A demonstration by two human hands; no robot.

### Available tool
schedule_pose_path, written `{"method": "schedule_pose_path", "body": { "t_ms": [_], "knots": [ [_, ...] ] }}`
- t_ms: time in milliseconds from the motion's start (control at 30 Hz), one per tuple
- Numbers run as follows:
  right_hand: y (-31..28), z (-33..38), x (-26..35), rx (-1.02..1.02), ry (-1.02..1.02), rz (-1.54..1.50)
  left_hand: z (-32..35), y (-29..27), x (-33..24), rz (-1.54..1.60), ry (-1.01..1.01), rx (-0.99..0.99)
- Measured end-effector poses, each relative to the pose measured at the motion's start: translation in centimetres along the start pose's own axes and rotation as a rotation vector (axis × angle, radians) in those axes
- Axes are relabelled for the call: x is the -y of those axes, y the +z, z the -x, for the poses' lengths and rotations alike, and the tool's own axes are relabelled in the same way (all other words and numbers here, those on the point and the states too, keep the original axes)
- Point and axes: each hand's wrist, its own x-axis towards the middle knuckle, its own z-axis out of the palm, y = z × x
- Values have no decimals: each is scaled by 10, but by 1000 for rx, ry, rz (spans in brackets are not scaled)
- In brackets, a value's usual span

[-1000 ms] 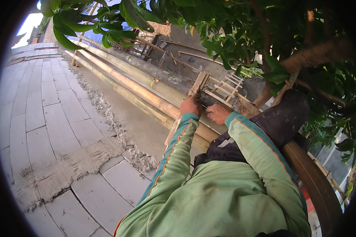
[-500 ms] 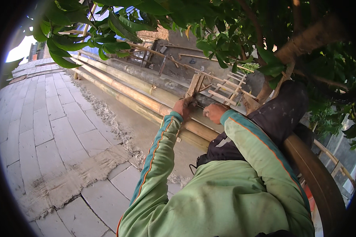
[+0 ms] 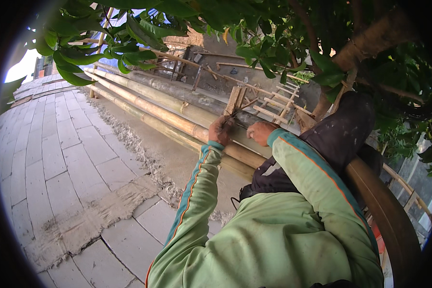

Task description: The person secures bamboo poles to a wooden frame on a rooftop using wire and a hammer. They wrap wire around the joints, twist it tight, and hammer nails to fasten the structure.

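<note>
My left hand (image 3: 221, 130) is closed at the foot of an upright wooden post (image 3: 234, 100), where the post meets the bamboo poles. A thin dark strand seems to run by its fingertips, too small to name. Just to the right, my right hand (image 3: 260, 133) is curled with its fingers pressed together, over a bamboo pole. What it pinches, if anything, cannot be made out. Beneath both hands lie a yellowish bamboo pole (image 3: 173, 121) and a greyer, darker pole (image 3: 197, 100), side by side.
Left of the poles runs a wall top of pale blocks (image 3: 62, 158) with rough mortar (image 3: 134, 149) along its edge. Leafy branches (image 3: 139, 29) hang overhead. Below stands a bamboo ladder (image 3: 285, 103). A thick brown curved beam (image 3: 384, 216) passes by my right side.
My left hand has drawn back slightly from the post's foot, baring more of the dark pole between the hands. My right hand stays almost in place.
</note>
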Motion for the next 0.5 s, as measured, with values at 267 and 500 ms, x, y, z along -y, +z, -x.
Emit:
{"method": "schedule_pose_path", "body": {
  "t_ms": [267, 500],
  "knots": [
    [-15, -1, -10, -193, 74, -229, 28, -16, -40, -594, 460, -20],
    [-23, 3, -2, -255, -67, -200, 22, 7, -18, -136, -82, -342]
  ]
}}
